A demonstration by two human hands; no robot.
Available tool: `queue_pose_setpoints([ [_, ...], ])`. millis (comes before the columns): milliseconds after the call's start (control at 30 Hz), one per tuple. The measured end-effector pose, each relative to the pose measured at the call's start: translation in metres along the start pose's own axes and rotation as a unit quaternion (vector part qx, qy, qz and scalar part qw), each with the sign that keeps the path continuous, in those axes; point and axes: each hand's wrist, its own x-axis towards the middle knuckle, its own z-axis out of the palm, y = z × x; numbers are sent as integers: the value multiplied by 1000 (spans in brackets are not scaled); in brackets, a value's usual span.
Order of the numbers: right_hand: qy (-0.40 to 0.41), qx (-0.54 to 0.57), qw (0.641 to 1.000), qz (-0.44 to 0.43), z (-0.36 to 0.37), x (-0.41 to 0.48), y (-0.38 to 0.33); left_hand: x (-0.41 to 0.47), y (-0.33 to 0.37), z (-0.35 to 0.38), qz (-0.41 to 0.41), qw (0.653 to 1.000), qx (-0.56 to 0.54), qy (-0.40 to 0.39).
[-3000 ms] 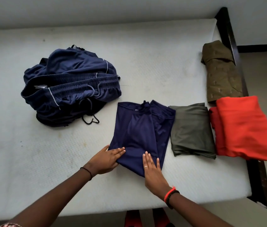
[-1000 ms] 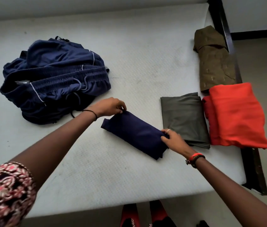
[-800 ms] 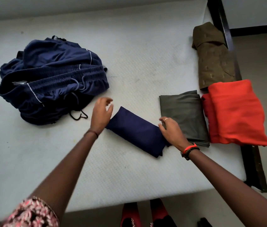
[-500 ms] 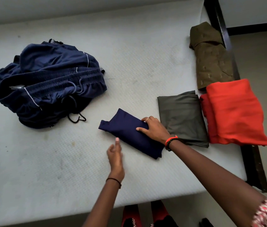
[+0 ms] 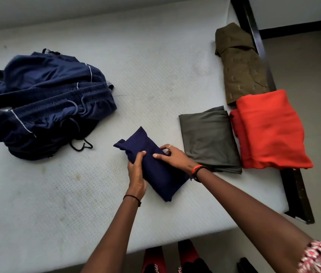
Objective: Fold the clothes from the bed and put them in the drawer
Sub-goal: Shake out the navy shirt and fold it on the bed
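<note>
Both hands are on the folded navy garment (image 5: 162, 177), middle of the frame on the mattress (image 5: 155, 66). The left hand (image 5: 137, 174) is wrapped round its left edge, and the right hand (image 5: 172, 157) grips the top with curled fingers. A messy navy pile (image 5: 41, 103) sits upper left. Folded grey (image 5: 208, 138), red (image 5: 269, 131) and brown (image 5: 240, 67) pieces line the right.

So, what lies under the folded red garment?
The near end of the brown patterned garment goes under the red garment, which lies on the mattress. How far it reaches is covered.
</note>
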Motion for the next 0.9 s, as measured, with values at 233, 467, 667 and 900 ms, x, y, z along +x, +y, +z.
queue_pose_setpoints([
  [233, -136, 227, 964, 10, -13, -41, 10, -24, 21, 1, -109, 982, -17, -154],
  [467, -170, 364, 913, 70, -33, -83, 42, -36, 14, 28, -185, 958, 12, -218],
  [667, -62, 330, 940, 58, -80, -106, 58, -21, 5, 80, -159, 949, 90, -257],
  [900, 51, 323, 945, 21, -129, -93, 57, 9, 11, 153, -108, 925, 138, -337],
])
